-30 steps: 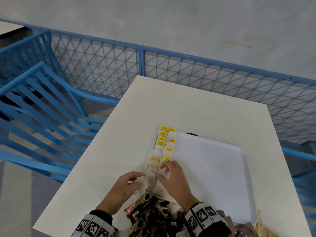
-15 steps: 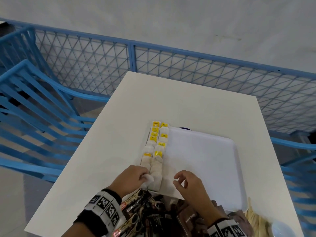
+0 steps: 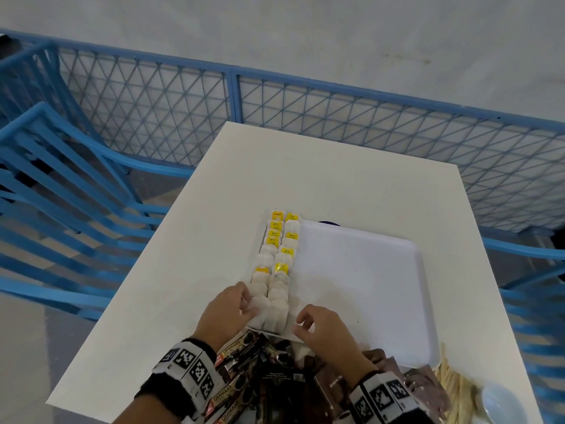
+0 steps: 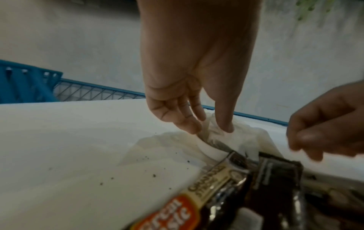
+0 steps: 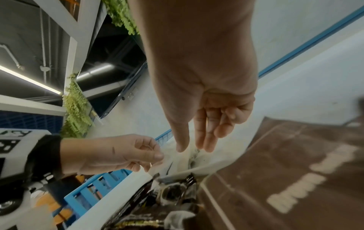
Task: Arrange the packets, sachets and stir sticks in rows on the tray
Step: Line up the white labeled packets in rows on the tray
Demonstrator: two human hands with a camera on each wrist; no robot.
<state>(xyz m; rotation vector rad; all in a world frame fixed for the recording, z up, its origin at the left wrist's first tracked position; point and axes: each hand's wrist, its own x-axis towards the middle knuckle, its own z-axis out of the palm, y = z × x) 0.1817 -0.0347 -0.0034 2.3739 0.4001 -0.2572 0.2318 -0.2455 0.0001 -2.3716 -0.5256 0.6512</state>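
Note:
A white tray (image 3: pixel 360 286) lies on a white table (image 3: pixel 336 185). Two rows of white tea bags (image 3: pixel 276 261), some with yellow tags, run along the tray's left side. My left hand (image 3: pixel 244 304) pinches the nearest tea bag (image 3: pixel 260 307) at the near end of the left row. In the left wrist view, the thumb and fingers of that left hand (image 4: pixel 212 129) squeeze this tea bag (image 4: pixel 222 138). My right hand (image 3: pixel 302 319) hovers just right of the rows at the tray's near edge. The right hand (image 5: pixel 193 149) has relaxed fingers and holds nothing.
Dark coffee sachets (image 3: pixel 241 362) are heaped at the near table edge between my wrists, with brown sugar packets (image 3: pixel 333 384) to their right. Wooden stir sticks (image 3: pixel 452 390) and a pale round dish (image 3: pixel 498 402) lie at the near right. Blue chairs (image 3: pixel 61 209) and a mesh fence (image 3: pixel 305 111) surround the table.
My right hand has drawn back from the tea bag rows to the tray's near edge and let go. My left hand has stayed at the near end of the left row.

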